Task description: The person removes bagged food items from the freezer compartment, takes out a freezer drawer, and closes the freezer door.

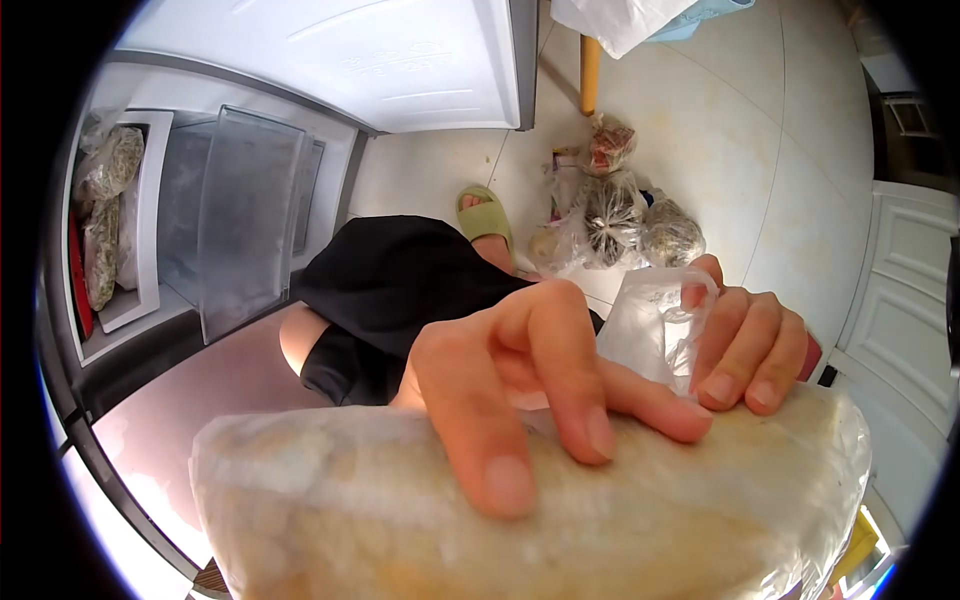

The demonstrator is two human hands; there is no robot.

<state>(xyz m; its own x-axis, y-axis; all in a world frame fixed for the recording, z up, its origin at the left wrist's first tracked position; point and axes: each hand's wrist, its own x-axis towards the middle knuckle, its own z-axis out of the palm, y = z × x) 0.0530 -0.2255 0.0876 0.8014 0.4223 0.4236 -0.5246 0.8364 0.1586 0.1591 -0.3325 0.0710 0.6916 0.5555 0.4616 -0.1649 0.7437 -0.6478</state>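
Observation:
A clear plastic bag of pale yellowish food (400,500) fills the lower part of the head view, very close to the camera. Its contents are too blurred to name. My left hand (540,370) curls over the top of the bag, fingertips pressing on the plastic. To its right, my right hand (750,345) has its fingertips on the bag's upper right edge, around loose, whitish translucent plastic (650,325) that stands up between the hands. The underside of the bag is outside the view.
At left, an open freezer compartment has a drawer (150,220) of bagged food and a translucent flap (250,220). Its white door (330,60) hangs above. Several plastic-bagged items (612,215) lie on the tiled floor (720,130), near a wooden leg (589,75) and my slippered foot (485,215).

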